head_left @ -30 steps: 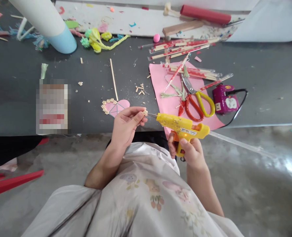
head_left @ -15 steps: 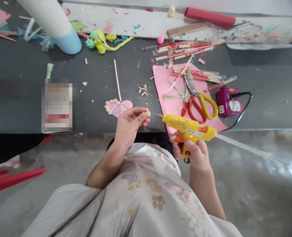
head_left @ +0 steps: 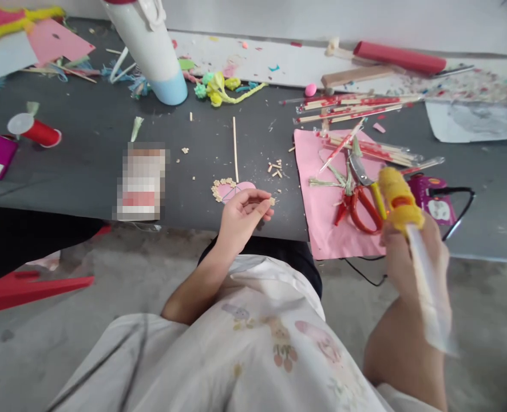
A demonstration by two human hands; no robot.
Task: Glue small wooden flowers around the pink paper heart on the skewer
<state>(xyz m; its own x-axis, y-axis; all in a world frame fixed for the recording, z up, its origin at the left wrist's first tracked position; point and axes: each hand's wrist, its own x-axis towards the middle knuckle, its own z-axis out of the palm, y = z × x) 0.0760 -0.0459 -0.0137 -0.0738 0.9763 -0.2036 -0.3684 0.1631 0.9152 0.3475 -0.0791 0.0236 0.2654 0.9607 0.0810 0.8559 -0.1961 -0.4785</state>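
Left hand: the left hand [head_left: 241,220] was over the near edge of the dark surface [head_left: 86,154], its fingers [head_left: 260,207] pinched close around a small wooden bit [head_left: 272,201] held at the tips.
Right hand: the right hand [head_left: 410,257] was off to the right, nearer than the surface edge, its fingers wrapped around the grip of a yellow glue gun [head_left: 397,200]. The gun was blurred, with its nozzle pointing away and a clear glue stick [head_left: 427,292] trailing back from it.
Wooden bit: it was just right of the pink heart [head_left: 236,189] and well apart from the gun.
Pink heart: it lay flat on the surface, just beyond the left hand's fingertips, with pale wooden bits lining its left edge.
Skewer: a thin skewer [head_left: 235,147] ran from the heart towards the far side.
Loose pieces: cut stick pieces [head_left: 276,167] were scattered right of the skewer.
Pink sheet: the pink sheet [head_left: 317,212] overhung the near edge, with scissors [head_left: 363,200] lying on it.
Purple device: the purple device [head_left: 436,203] sat at the right, partly hidden behind the gun.
Far left: a red spool [head_left: 39,131] lay there, with a white and blue bottle [head_left: 157,57] beyond it.
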